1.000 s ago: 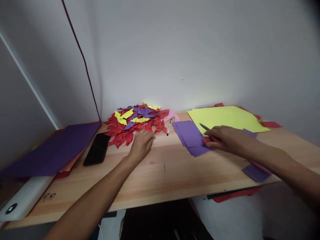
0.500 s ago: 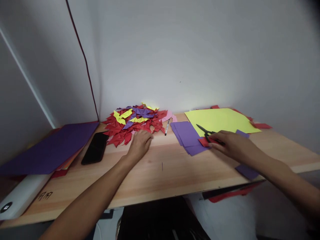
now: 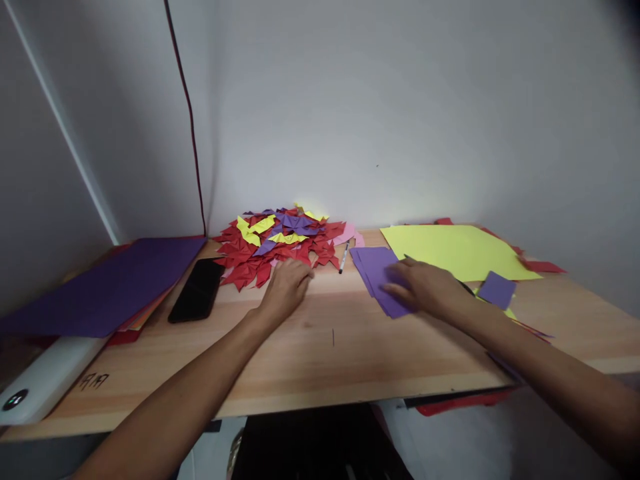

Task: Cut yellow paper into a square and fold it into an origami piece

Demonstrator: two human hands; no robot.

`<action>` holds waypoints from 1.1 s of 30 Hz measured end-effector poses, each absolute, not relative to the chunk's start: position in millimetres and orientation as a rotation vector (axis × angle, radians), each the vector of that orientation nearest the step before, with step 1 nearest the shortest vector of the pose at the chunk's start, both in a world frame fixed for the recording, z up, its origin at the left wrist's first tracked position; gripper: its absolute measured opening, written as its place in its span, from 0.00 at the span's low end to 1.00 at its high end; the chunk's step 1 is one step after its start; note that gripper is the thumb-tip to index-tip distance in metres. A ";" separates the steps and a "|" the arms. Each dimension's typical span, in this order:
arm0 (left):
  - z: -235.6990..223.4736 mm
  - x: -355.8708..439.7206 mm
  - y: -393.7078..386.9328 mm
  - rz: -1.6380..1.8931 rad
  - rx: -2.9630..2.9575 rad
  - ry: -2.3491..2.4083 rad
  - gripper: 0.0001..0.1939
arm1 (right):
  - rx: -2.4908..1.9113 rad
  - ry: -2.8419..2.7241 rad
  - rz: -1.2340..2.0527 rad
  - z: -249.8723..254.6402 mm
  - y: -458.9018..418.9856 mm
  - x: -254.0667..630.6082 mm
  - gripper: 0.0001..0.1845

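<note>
Here purple sheets (image 3: 374,272) lie partly hidden under the blurred, loosely spread right hand (image 3: 423,287), a dark tip (image 3: 409,257) peeking out at its eleven o'clock, the left hand (image 3: 287,287) curled at nine—whether pinching anything, I cannot tell.

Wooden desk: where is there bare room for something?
Widest: the front middle between the left arm and right arm, bare but for a purple sliver. Smaller: between the phone and left arm. Crowded: the back, with folded-paper pile, purple cards, yellow sheet.

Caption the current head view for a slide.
Right hand over flat purple paper rectangles, left hand near a heap of red, purple and yellow folded paper.
</note>
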State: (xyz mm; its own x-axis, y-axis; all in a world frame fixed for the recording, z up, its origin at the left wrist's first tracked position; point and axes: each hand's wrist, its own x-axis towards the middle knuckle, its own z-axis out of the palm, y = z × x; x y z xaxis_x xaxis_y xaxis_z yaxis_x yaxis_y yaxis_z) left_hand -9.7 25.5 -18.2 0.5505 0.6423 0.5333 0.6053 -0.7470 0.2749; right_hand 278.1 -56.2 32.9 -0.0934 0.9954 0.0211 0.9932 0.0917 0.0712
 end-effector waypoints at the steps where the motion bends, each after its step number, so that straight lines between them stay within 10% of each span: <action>1: -18.8 -9.2 25.5 0.971 2.717 1.089 0.07 | 2.149 2.205 0.130 33.5 -52.3 283.4 0.23; 33: -19.5 -10.2 26.5 0.970 2.641 1.095 0.08 | 2.490 1.862 0.056 5.7 -27.2 337.2 0.19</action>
